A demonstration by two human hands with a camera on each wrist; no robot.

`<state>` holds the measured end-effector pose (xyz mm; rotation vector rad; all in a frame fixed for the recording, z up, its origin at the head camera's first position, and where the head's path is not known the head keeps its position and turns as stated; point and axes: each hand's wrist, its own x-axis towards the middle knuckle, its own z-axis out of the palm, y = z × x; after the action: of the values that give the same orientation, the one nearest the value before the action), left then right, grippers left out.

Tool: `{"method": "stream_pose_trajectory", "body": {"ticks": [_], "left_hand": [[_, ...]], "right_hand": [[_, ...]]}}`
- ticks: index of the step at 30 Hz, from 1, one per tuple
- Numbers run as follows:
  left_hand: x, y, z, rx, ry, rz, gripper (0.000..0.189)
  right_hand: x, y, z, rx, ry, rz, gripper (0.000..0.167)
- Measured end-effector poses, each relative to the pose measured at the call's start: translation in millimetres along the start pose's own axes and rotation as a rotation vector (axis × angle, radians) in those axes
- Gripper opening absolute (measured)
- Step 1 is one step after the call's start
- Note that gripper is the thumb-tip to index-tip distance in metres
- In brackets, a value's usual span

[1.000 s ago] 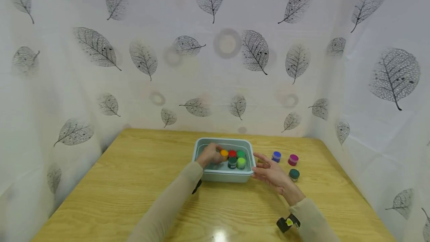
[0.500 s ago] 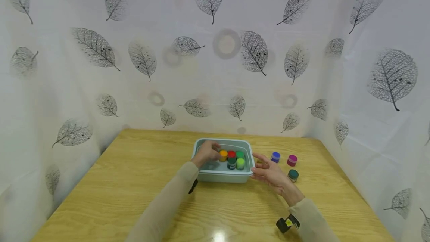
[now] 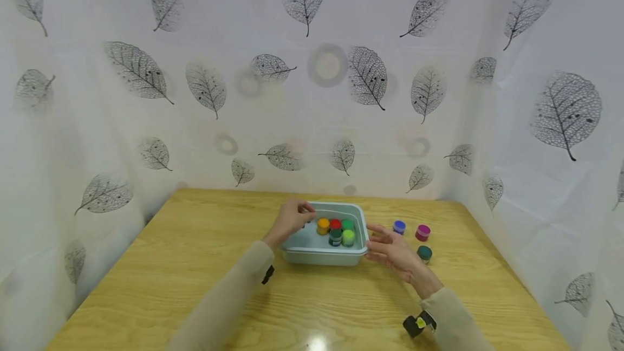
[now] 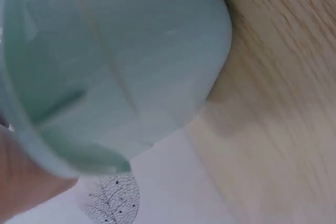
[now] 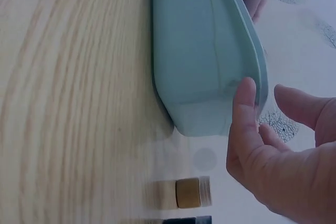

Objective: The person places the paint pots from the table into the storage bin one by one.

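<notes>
A pale blue-green plastic bin (image 3: 317, 258) sits on the table and holds several small paint jars. They are orange (image 3: 323, 226), red (image 3: 335, 224), green (image 3: 348, 225), light green (image 3: 348, 238) and dark green (image 3: 335, 237). My left hand (image 3: 290, 220) is raised over the bin's left rim, its fingers loosely bent, with small dark marks just under the fingertips. In the left wrist view, part of that hand (image 4: 26, 182) shows behind the bin wall. My right hand (image 3: 392, 251) touches the bin's right front corner with relaxed fingers, its thumb apart from the rim in the right wrist view.
To the right of the bin stand a blue jar (image 3: 399, 227), a magenta jar (image 3: 423, 233) and a dark teal jar (image 3: 424, 254). A mustard-yellow jar (image 5: 188, 192) is near my right hand. A leaf-printed curtain (image 3: 312, 123) surrounds the wooden table (image 3: 195, 253).
My left hand has moved left and up, away from the orange jar, which stays in the bin. My right hand has kept its place at the bin's corner.
</notes>
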<state>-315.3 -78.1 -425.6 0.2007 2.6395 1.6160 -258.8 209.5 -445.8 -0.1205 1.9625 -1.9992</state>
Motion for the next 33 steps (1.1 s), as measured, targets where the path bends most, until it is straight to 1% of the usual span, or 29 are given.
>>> {"method": "stream_pose_trajectory", "body": {"ticks": [1, 3, 9, 13, 17, 20, 23, 25, 27, 29, 33], "left_hand": [[-1.7, 0.6, -1.9, -0.007, 0.011, -0.004, 0.012], [-4.8, 0.8, -5.4, -0.020, 0.032, 0.007, 0.012], [-12.5, -5.1, -14.7, 0.018, 0.127, 0.048, 0.015], [-21.7, -9.3, -21.7, 0.026, 0.154, 0.058, 0.015], [-29.4, -14.3, -27.0, 0.039, 0.173, 0.053, 0.014], [-33.5, -18.5, -30.8, 0.035, 0.177, 0.029, 0.013], [-37.1, -23.3, -35.0, 0.032, 0.178, 0.014, 0.011], [-39.4, -26.7, -37.9, 0.013, 0.170, 0.004, 0.010], [-41.8, -29.5, -40.6, -0.016, 0.154, 0.001, 0.011], [-43.9, -32.2, -42.4, -0.070, 0.133, -0.010, 0.017], [-46.6, -36.6, -44.1, -0.168, 0.122, -0.031, 0.032]], "right_hand": [[-0.3, -0.4, -1.2, -0.013, 0.016, -0.005, 0.059], [-1.0, -1.8, -4.6, -0.039, 0.043, -0.013, 0.057], [-3.2, -4.3, -17.1, -0.117, 0.130, -0.040, 0.049], [-6.1, -3.2, -28.1, -0.183, 0.166, -0.071, 0.048], [-11.3, -0.9, -38.6, -0.237, 0.189, -0.102, 0.050], [-15.4, -0.1, -43.2, -0.286, 0.208, -0.117, 0.050], [-18.2, 0.5, -45.6, -0.339, 0.231, -0.114, 0.048], [-19.4, 1.1, -46.4, -0.360, 0.257, -0.103, 0.046], [-19.8, 2.4, -47.7, -0.381, 0.285, -0.091, 0.044], [-20.4, 4.3, -49.1, -0.390, 0.301, -0.083, 0.042], [-20.1, 9.2, -52.7, -0.390, 0.278, -0.077, 0.043]]}}
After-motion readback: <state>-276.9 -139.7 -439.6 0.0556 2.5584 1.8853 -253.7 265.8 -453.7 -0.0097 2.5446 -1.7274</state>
